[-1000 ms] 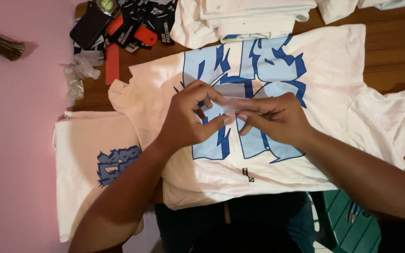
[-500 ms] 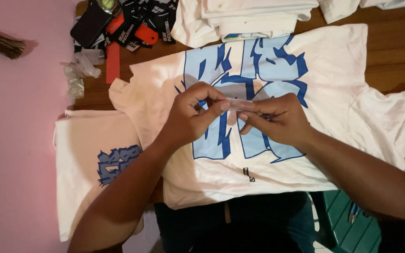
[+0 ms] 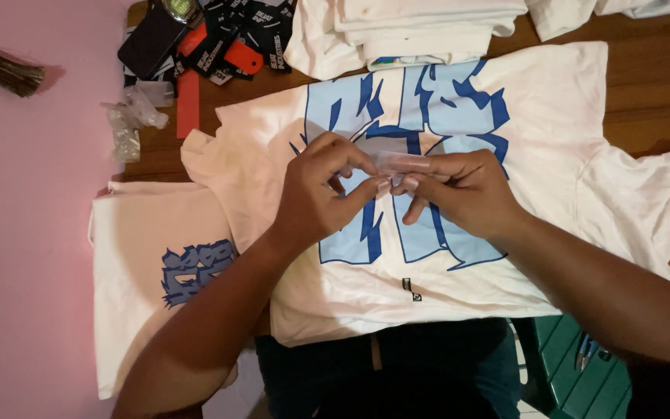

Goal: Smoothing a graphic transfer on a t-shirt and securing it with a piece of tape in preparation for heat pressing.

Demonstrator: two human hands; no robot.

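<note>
Both hands meet over the printed chest of a white shirt [image 3: 552, 147] spread on the wooden desk [image 3: 645, 85]. The left hand [image 3: 323, 194] and right hand [image 3: 459, 190] pinch a small clear plastic strip [image 3: 403, 163] between fingertips, held just above the blue print. It looks like a fiddly separating step; what follows calls for a fine, steady pinch. Soft cotton, glossy thin film.

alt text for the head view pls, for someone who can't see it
Both hands, left and right, pinch a small clear packet over a white T-shirt with a blue graphic, spread on a wooden table. Folded shirts and black tags lie beyond.
</note>
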